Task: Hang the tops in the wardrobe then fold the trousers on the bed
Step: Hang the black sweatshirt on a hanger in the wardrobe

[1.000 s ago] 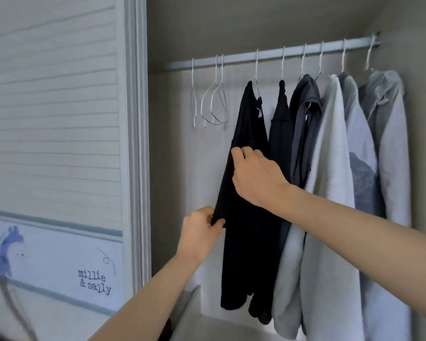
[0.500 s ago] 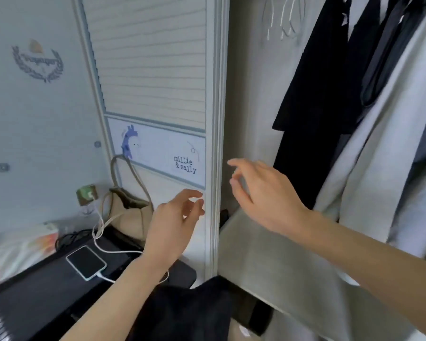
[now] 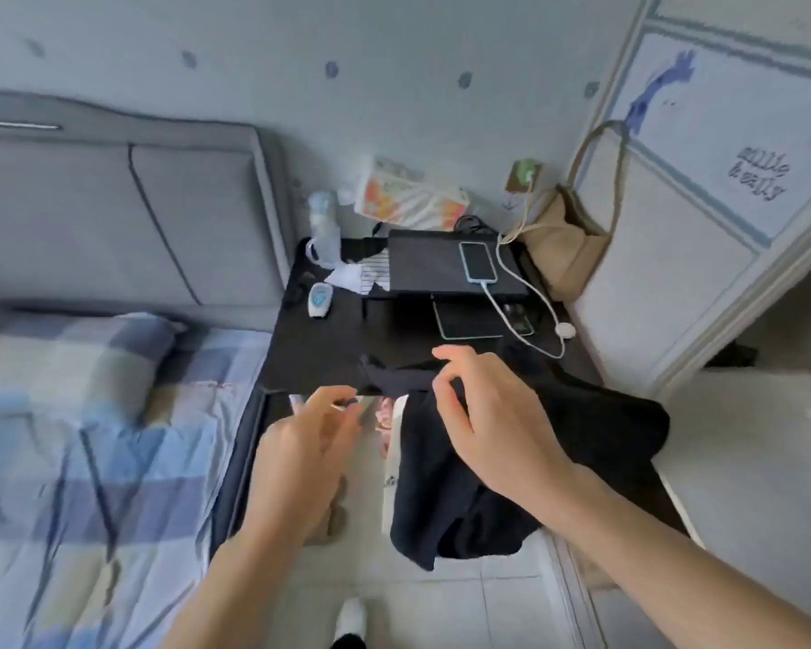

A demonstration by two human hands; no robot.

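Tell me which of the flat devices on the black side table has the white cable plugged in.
The blue-edged phone lying on the raised black stand; the tablet beneath has none.

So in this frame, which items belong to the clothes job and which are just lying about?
Job: black garment, gripped at its top edge by left hand and right hand; bed.
Lying about: phone, charging cable, tote bag, water bottle, black side table.

pale blue wall with small dark spots. grey padded headboard at left, bed under blue checked sheet. black counter beside bed. white sliding door with blue print at right. light tiled floor. soft daylight.
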